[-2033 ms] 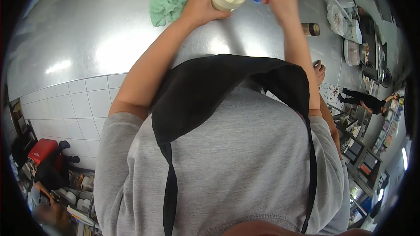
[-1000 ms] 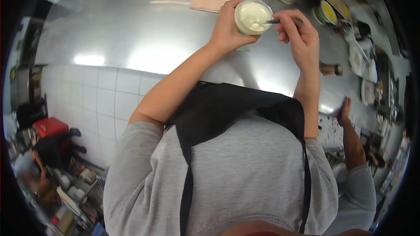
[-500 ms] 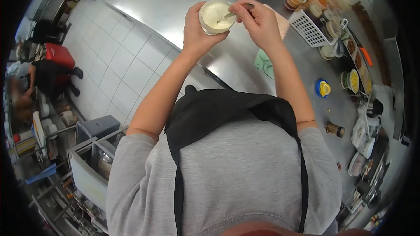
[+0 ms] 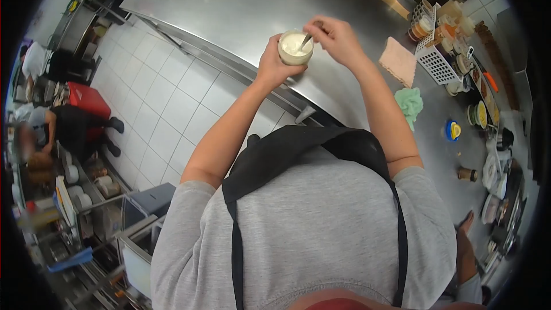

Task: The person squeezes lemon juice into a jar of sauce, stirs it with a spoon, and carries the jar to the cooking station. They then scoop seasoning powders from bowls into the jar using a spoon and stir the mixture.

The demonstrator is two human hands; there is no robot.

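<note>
My left hand [image 4: 273, 68] wraps round a small clear container [image 4: 295, 61], holding it up over the steel counter's edge. Inside it is a thick, creamy white mixture [image 4: 291, 45]. Between the thumb and fingers of my right hand [image 4: 337, 40] is the handle of a metal spoon [image 4: 305, 41]. The spoon slants down into the mixture, its bowl end hidden there.
On the steel counter [image 4: 224, 6] lie a pink cloth [image 4: 398, 62] and a green cloth [image 4: 408, 104]. A white basket [image 4: 438, 65] of bottles stands to the right. A co-worker [image 4: 43, 123] is at far left; another person's arm [image 4: 466, 252] reaches in at lower right.
The view has shifted, so the counter's things appear farther right. The container sits lower in view, and my right hand has lifted slightly from its rim. Another person's arm has appeared at lower right.
</note>
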